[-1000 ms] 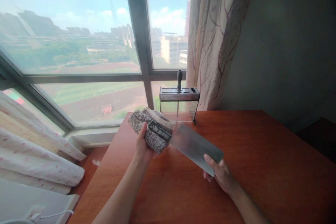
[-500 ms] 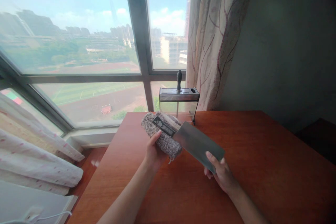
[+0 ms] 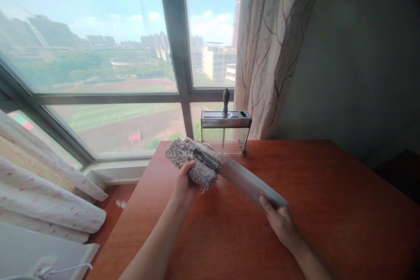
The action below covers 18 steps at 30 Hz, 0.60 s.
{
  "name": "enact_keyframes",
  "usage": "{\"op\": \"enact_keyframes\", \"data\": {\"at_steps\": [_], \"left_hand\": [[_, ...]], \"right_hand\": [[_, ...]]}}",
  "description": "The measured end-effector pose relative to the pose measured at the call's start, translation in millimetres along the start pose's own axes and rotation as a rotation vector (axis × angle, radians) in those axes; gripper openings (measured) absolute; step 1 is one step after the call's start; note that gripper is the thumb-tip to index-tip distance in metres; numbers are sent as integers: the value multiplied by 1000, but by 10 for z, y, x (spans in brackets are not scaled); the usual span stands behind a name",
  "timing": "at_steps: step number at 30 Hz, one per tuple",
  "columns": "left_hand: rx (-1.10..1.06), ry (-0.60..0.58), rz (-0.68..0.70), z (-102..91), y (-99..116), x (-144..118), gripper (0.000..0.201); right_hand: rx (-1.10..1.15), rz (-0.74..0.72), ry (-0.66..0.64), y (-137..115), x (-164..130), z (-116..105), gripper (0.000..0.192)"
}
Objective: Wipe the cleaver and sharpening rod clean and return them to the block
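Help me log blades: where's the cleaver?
In the head view, the cleaver crosses the lower centre above the table, handle against cloth in the left hand, blade end in the right hand.

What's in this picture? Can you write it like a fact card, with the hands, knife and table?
Left hand: holds a fluffy gray cloth at the knife handle
Right hand: grips the knife blade at its other end
Table: brown wood
Holder: stands at the table's back, black grip sticking up
Window: behind the table, sports field outside
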<state>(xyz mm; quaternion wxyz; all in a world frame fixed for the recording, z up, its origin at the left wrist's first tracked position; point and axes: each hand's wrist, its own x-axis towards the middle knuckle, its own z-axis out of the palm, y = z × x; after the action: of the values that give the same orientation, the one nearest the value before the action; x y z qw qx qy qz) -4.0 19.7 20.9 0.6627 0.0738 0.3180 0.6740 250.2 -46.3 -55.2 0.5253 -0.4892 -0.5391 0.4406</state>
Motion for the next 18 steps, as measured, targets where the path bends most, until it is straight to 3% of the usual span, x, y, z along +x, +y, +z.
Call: {"op": "enact_keyframes", "data": {"at_steps": [6,9,12,18], "left_hand": [[41,50,-60,2,1,33,40],[93,46,-125,-10,-11,28,35],[154,48,-175,-25,-8,27,31],[173,17,-142,-60,107,71,28]], "right_hand": [[-438,-552,-373,-355,-2,-108,41],[-664,-801,-476,-526,39,-134,49],[-851,-916,-496,-607,72,-115,48],[-1003,-960,-587,-643,36,-76,46]]}}
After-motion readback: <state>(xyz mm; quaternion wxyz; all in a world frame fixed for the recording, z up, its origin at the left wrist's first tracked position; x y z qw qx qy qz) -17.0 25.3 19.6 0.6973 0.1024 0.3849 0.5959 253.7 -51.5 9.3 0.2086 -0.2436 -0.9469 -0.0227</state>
